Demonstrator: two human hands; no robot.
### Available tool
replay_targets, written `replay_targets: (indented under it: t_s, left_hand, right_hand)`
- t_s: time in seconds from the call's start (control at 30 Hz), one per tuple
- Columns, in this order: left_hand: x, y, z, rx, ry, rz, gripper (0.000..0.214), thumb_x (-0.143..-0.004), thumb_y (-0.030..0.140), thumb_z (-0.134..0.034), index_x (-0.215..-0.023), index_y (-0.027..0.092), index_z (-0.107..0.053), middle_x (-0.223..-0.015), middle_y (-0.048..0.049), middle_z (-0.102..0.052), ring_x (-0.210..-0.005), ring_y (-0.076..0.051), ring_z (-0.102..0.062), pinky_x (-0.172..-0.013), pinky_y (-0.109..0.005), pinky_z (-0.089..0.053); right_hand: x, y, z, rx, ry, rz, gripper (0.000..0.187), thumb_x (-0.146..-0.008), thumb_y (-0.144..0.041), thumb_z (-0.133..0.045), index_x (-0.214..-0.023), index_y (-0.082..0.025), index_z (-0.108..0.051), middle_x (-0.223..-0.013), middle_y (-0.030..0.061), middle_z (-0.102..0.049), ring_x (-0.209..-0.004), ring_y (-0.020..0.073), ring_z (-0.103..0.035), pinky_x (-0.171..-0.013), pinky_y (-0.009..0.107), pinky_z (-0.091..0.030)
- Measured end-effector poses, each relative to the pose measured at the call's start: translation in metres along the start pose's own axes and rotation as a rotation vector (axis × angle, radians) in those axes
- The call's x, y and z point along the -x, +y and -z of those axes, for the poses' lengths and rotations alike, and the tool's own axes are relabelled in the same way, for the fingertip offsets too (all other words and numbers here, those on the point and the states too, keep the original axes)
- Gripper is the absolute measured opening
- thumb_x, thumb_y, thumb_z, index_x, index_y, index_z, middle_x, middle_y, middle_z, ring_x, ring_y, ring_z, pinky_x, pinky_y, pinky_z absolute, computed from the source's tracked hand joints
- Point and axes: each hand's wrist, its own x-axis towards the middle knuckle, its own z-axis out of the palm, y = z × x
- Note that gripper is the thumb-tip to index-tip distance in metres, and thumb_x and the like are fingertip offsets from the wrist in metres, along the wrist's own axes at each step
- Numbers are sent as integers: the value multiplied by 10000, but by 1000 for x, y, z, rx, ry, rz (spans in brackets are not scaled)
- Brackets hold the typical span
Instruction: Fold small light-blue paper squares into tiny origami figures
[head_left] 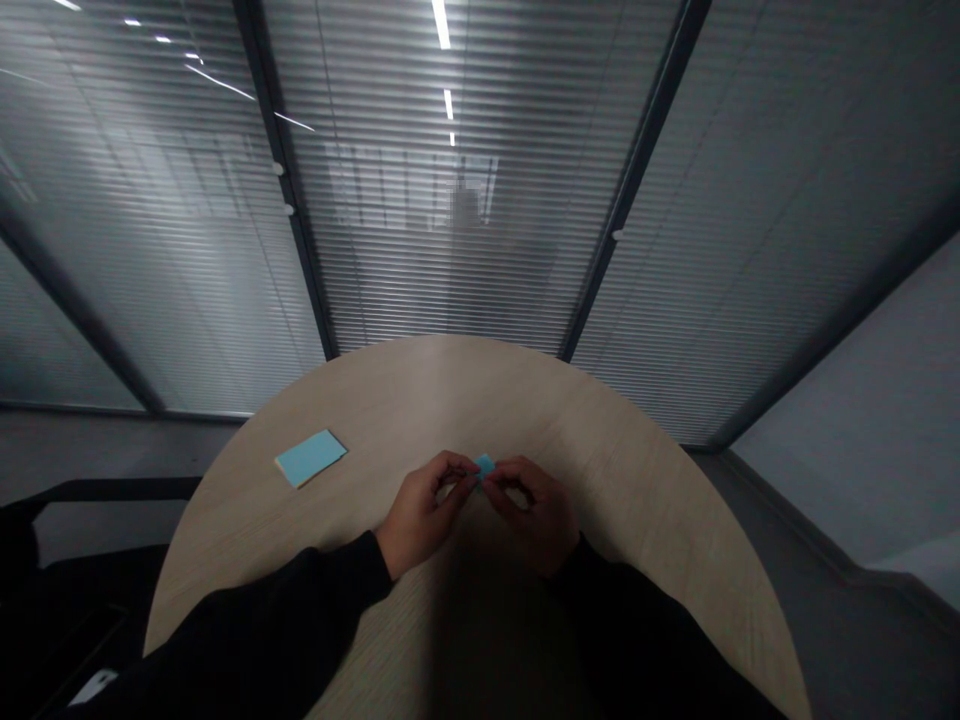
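We see open wood on the table [457,400] past the left hand [418,515] and right hand [534,515]; only obstacle there, a blue sticky-note pad [310,458], well left of them; glass partition [450,250] beyond the table's far edge.

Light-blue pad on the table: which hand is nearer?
Left. The left hand is to the right of the light-blue pad, not touching it. The right hand is farther right, past the small blue piece that both hands pinch.

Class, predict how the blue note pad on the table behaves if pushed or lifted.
Lying flat and thin, the blue note pad would probably slide, not roll or tip. As stacked paper, it is likely light, bending if lifted by one edge.
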Motion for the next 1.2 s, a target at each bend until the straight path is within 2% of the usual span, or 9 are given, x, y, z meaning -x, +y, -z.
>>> replay_targets:
  t_s: [0.17, 0.27, 0.47, 0.7, 0.9, 1.07, 1.2]
  left_hand:
    - [-1, 3, -1, 63, 7, 0, 175, -885, 295, -621, -1011, 175, -603, -1008, -85, -674, -931, -188, -645, -847, -338, -521]
    - [-1, 2, 0, 55, 24, 20, 162, -889, 309, -611, -976, 173, -617, -944, -74, -680, -877, -181, -644, -803, -322, -521]
    - [-2, -2, -1, 203, 14, 146, 250, -841, 349, -664, -1001, 162, -620, -839, -40, -680, -750, -151, -637, -688, -273, -497]
    - [-3, -3, -2, 356, 23, 173, 282, -802, 329, -715, -988, 152, -599, -812, -22, -650, -744, -131, -625, -692, -261, -488]
    - [-5, -3, -2, 536, 5, 238, 436, -765, 288, -761, -1114, 166, -528, -860, -17, -647, -730, -128, -639, -713, -285, -498]
    - [-5, -6, -3, 611, -7, 266, 436, -750, 270, -781, -1098, 154, -547, -893, -30, -656, -746, -126, -648, -718, -274, -497]
    - [-4, -5, -2, 607, -7, 285, 396, -752, 268, -785, -1063, 150, -569, -879, -28, -664, -731, -122, -650, -706, -264, -499]
  right_hand:
    - [2, 2, -2, -19, 12, -64, 77, -852, -298, -626, -822, -229, -645, -809, 46, -694, -726, 180, -659, -670, 308, -549]
    - [3, 4, -4, -41, 14, -130, 109, -839, -328, -647, -816, -223, -639, -781, 43, -699, -702, 182, -670, -661, 308, -559]
    - [4, 7, -5, -95, 19, -189, 149, -820, -367, -670, -822, -221, -638, -776, 47, -717, -696, 191, -696, -626, 296, -562]
    - [5, 10, -9, -287, 3, -307, 225, -792, -403, -700, -829, -215, -583, -733, 26, -689, -656, 176, -679, -579, 273, -540]
    - [2, 10, -12, -509, 4, -405, 364, -721, -421, -768, -869, -231, -495, -752, 0, -664, -673, 170, -669, -619, 289, -548]
    - [3, 11, -11, -567, -13, -427, 402, -705, -441, -781, -869, -232, -478, -777, 5, -663, -687, 171, -668, -636, 297, -542]
    - [4, 11, -10, -511, -23, -381, 325, -793, -452, -704, -901, -216, -508, -762, 5, -653, -674, 156, -651, -630, 287, -529]
